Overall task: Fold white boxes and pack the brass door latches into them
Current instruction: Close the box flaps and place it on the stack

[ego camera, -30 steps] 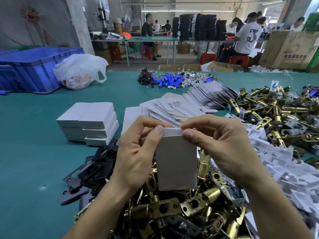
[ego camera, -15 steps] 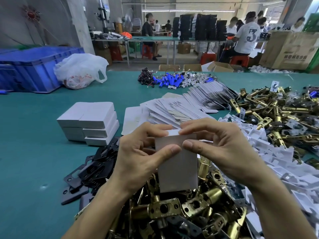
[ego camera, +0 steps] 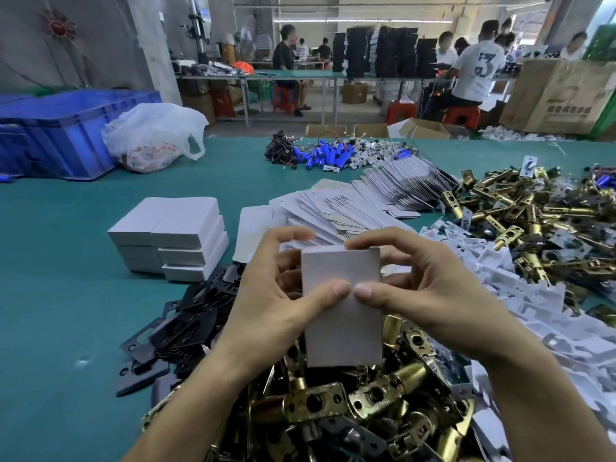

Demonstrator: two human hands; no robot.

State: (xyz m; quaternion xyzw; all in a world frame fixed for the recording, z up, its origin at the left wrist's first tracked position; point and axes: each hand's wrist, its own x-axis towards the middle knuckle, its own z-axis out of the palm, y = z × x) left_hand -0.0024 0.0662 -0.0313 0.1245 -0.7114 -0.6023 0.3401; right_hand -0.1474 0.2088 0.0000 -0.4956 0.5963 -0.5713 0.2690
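**Item in hand.** One white box is held upright between both hands, above the near heap of brass latches and clear of the table. The left hand grips its left side, and the right hand grips its right side. Both thumbs press flat on the front face, their tips almost touching. The other fingers curl behind the box and over its top edge. Neither hand holds anything else.

**Condition of the box.** It is formed into its full shape and the top end looks shut. The bottom end is not clearly visible. Whether a latch is inside cannot be told from this view.

**Work done.** A small stack of closed boxes stands on the table to the left, well apart from the hands. I judge these to be finished packs, though their contents are hidden.

**Work left.** A long fanned row of flat blanks lies behind the hands, unfolded. Loose latches are heaped below the hands, and a second heap spreads far to the right. White plastic pieces lie in a drift on the right, and black plates are piled on the left. All of these appear unpacked.

**Assessment.** The job is at an early stage. The finished boxes are few against the stock of blanks and latches. The box in hand appears close to completion and ready to join the stack, subject to the unseen end and contents.
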